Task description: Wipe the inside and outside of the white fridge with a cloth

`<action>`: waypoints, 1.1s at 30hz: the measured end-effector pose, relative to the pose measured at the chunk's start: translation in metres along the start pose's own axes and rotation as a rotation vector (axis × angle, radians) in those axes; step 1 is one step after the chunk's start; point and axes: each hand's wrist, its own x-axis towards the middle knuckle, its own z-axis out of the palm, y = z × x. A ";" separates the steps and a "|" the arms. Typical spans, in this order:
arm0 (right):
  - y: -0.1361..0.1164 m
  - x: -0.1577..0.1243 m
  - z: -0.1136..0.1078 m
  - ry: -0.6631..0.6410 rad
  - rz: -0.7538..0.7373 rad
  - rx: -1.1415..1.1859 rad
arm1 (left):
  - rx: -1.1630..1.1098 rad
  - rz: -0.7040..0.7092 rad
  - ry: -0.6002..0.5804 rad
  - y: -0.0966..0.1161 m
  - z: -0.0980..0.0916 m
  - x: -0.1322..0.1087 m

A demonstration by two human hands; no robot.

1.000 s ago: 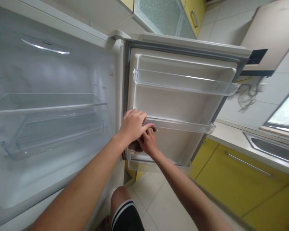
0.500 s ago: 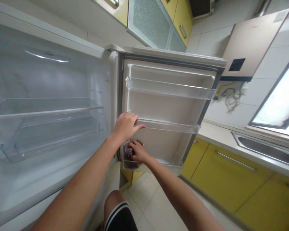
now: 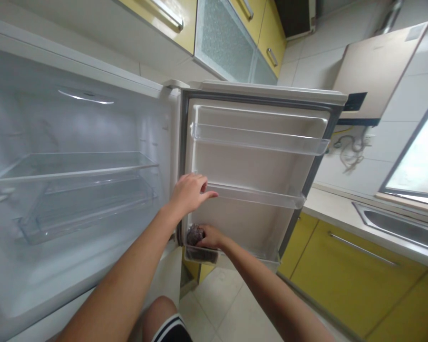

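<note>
Down at the hinge-side end of the lowest door rack [image 3: 249, 260], my right hand [image 3: 211, 236] is closed on a dark, crumpled bundle [image 3: 195, 234]. The bundle looks like a bag with brownish contents, and its lower part shows through the clear rack wall. What is inside cannot be made out. My left hand [image 3: 189, 192] is above it, at the hinge-side end of the middle door rack [image 3: 257, 195]. Its fingers curve down while the thumb stretches out apart, and nothing shows in it. Whether it touches the rack is unclear.
The fridge door [image 3: 257, 166] stands wide open, with a top rack [image 3: 260, 139] on it. A glass shelf [image 3: 74, 164] and a clear drawer [image 3: 89, 204] are inside the fridge. To the right are yellow cabinets [image 3: 356, 275], a counter [image 3: 328, 204] and a sink [image 3: 403, 228].
The bundle under my right hand sits lower in the bottom rack, with less of it showing above the rim. My left hand keeps its place by the middle rack. The view has shifted slightly.
</note>
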 end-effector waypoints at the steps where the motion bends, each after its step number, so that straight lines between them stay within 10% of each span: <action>1: -0.001 -0.002 0.001 0.008 0.004 -0.023 | -0.003 0.003 0.000 -0.001 0.000 0.000; 10: -0.039 -0.040 -0.057 0.021 -0.067 -0.332 | -0.025 0.004 -0.014 -0.002 -0.003 0.000; 14: -0.052 -0.074 -0.092 0.407 -0.117 -0.598 | -0.031 0.017 -0.018 -0.002 -0.005 -0.001; 22: -0.054 -0.020 -0.025 0.892 -0.405 -0.424 | 0.008 0.019 -0.039 0.002 -0.009 0.000; 27: -0.071 0.007 -0.014 0.789 -0.375 -0.441 | -0.002 0.030 -0.038 0.000 -0.010 -0.001; 33: -0.041 -0.034 -0.043 0.420 -0.528 -0.875 | -0.042 0.050 -0.023 -0.009 -0.008 -0.003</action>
